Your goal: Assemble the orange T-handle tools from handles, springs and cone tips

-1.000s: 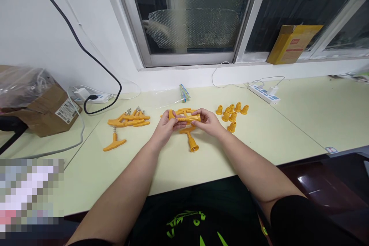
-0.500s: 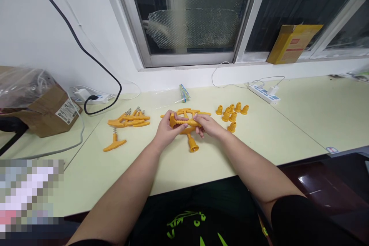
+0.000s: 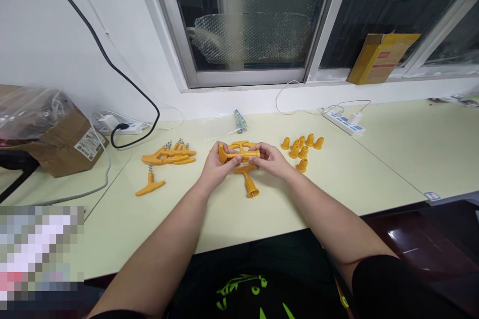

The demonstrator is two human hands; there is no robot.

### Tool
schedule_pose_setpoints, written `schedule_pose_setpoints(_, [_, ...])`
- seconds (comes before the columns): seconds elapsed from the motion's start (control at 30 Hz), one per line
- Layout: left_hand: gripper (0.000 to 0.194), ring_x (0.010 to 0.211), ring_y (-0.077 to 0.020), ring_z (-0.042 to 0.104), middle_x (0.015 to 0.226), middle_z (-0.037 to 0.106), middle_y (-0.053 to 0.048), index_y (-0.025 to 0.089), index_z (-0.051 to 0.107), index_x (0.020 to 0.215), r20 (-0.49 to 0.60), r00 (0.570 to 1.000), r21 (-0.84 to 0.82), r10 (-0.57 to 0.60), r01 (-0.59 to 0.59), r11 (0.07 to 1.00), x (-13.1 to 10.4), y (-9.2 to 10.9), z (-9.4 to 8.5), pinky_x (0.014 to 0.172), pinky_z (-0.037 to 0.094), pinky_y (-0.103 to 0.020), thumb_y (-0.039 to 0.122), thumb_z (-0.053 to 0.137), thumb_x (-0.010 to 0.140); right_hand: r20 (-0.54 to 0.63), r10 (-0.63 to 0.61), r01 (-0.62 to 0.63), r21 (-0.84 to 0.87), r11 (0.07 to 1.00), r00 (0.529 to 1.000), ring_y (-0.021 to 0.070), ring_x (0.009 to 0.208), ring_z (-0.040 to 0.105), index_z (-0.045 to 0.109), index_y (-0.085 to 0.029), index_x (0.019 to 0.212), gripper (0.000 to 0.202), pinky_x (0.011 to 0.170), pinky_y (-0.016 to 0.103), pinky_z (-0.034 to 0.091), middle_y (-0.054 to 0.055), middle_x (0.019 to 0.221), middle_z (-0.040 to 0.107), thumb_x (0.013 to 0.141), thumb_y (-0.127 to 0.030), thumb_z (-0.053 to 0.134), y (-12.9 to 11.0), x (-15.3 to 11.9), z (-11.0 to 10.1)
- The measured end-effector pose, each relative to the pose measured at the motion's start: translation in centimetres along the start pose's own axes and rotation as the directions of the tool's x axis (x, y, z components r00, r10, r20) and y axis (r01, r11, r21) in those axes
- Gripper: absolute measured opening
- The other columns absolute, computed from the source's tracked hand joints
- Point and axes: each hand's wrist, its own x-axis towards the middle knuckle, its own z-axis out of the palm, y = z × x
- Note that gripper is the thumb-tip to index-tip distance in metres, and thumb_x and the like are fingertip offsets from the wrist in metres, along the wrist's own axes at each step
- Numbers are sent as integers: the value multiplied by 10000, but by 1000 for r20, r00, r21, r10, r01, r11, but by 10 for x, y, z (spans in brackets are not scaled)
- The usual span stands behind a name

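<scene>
Between my two hands lies a yellow plastic corkscrew (image 3: 235,156), held level. Its T-handle end sits in my left hand (image 3: 214,163), fingers closed round it. My right hand (image 3: 272,159) grips the other end, a yellow bell-shaped sleeve (image 3: 252,155), between thumb and fingers. Whether the metal spiral is inside is hidden. Just below the hands rests another corkscrew (image 3: 247,179) with its sleeve fitted, wide mouth toward me. Behind the held one lie more yellow T-handled pieces (image 3: 241,144), partly covered by it and my hands.
Left on the table is a pile of yellow T-handles with metal spirals (image 3: 170,155), one corkscrew handle (image 3: 150,188) lying apart. Several loose yellow sleeves (image 3: 294,151) stand to the right. Power strips (image 3: 343,122), a plastic bag (image 3: 215,126) and a cardboard box (image 3: 63,147) sit farther out.
My right hand has shifted its grip along the corkscrew toward the right, its fingers now round the sleeve end, which shows more. The left hand keeps hold of the handle.
</scene>
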Motion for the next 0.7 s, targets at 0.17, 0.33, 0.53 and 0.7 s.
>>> schedule_pose_setpoints(0.17, [482,991,-194,726,1112,744,-80,237,389,921,67,995,62,75,-79,995,-2,-2,-4,875,588,-366,335,843,793,65,124,-131,107,986,990,107,487,544,593,-198,909,372,467,234,448,-26,657,637,831,-525,751,-6,0,0])
schedule_pose_setpoints(0.33, [463,1003,-221,728,1031,766,-78,231,410,869,97,989,139,116,-129,982,-6,2,-2,922,572,-399,341,852,783,232,394,-415,48,909,890,113,344,430,584,-193,785,503,342,238,319,-7,481,561,967,-646,463,-8,-2,1])
schedule_pose_setpoints(0.53, [445,735,-177,715,800,674,22,234,432,874,23,999,148,21,-24,989,-5,3,1,697,572,-304,411,831,786,91,-12,23,-125,992,996,198,875,656,667,-203,1031,353,730,318,555,67,1014,714,882,-523,680,-15,-6,3])
schedule_pose_setpoints(0.7, [429,573,-159,650,725,591,43,238,449,880,22,999,238,-33,27,971,-4,-1,1,532,517,-275,457,807,791,166,-130,166,-225,960,977,190,868,619,672,-207,1015,289,803,337,512,34,944,669,839,-417,767,-14,-8,0])
